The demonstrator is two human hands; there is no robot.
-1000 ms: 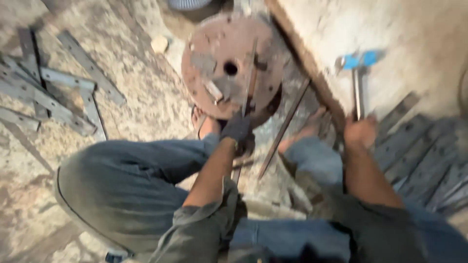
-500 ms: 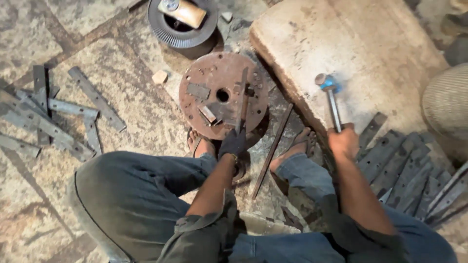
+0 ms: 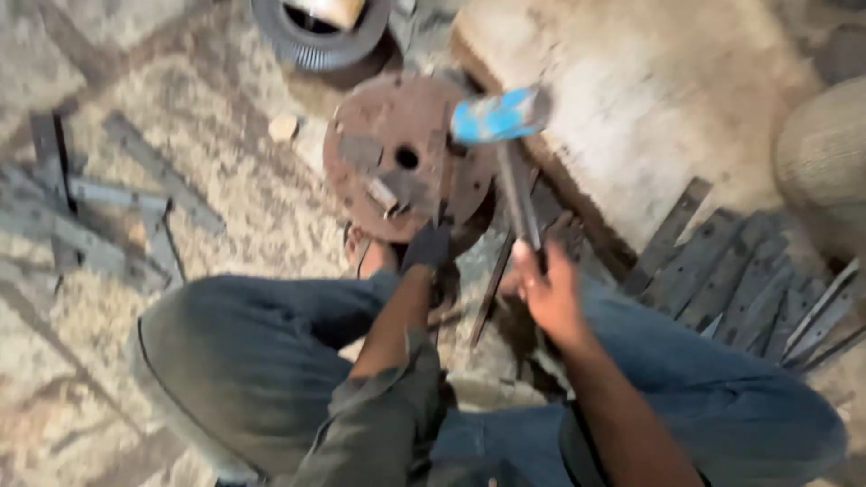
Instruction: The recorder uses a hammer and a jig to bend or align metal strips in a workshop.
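Person crouching, knees filling the near view. Right hand (image 3: pixel 550 293) gripping a hammer (image 3: pixel 502 115) handle, blue head blurring over the rusty disc (image 3: pixel 401 167). Gloved left hand (image 3: pixel 428 248) pinching a thin piece at the disc's edge, piece hard to make out. Tyre (image 3: pixel 317 32) beyond, cut off

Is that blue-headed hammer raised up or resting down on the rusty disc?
Raised. The right hand grips the handle, and the blurred hammer head hangs over the disc's right edge; contact cannot be told.
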